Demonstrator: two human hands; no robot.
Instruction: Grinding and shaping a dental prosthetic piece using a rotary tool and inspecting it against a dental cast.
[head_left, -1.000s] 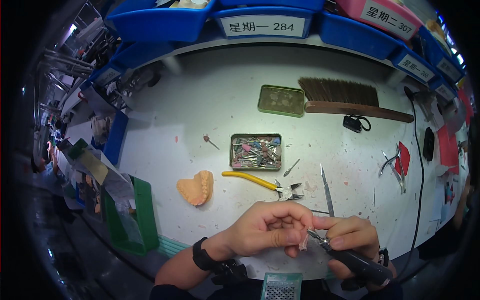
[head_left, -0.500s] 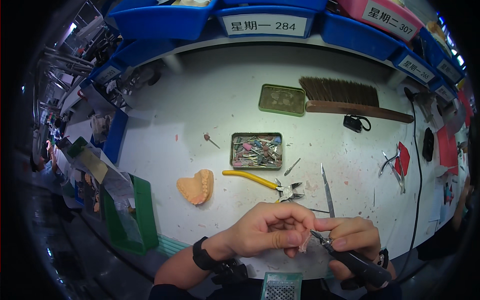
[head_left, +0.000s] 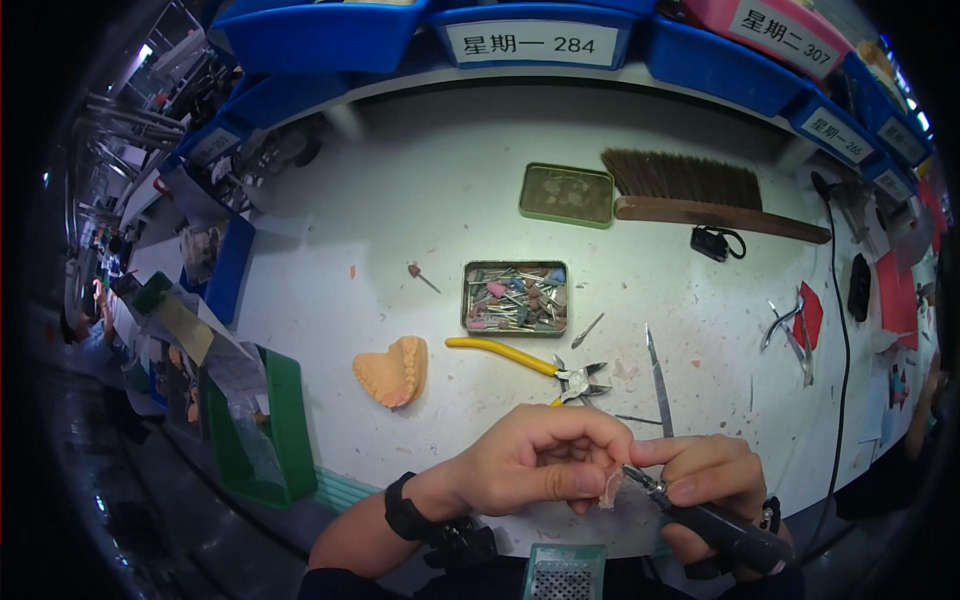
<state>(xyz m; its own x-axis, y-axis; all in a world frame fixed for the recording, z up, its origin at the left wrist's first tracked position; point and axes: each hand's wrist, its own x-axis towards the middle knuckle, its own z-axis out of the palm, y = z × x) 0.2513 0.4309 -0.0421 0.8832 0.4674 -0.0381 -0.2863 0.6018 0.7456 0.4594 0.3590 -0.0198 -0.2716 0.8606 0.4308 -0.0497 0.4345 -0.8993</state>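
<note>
Between thumb and fingers, my left hand (head_left: 535, 460) pinches a small, thin pink piece (head_left: 611, 490), partly hidden by the fingertips; it looks like a dental plate. My right hand (head_left: 712, 478) grips a dark rotary handpiece (head_left: 730, 536), slanting up and left. Its bur tip (head_left: 634, 473) is at the pink piece's upper edge; whether it touches I cannot tell. Both hands are close together over the table's near edge, right forefinger beside the left fingertips. Just beyond them lie yellow-handled side cutters (head_left: 505, 355) and a slim metal blade tool (head_left: 658, 375).
A tan dental model (head_left: 390, 372) stands left of an open tin (head_left: 516, 333) of burs. Farther back are the tin's lid (head_left: 566, 196) and a bench brush (head_left: 720, 213). Metal pliers (head_left: 804, 350) lie right, near a black cord (head_left: 843, 360). Blue bins (head_left: 725, 70) line the shelf above.
The pink piece has turned slightly in the left fingers. The right hand and handpiece have shifted a little to the right. The view has moved slightly; the table things stay in place.
</note>
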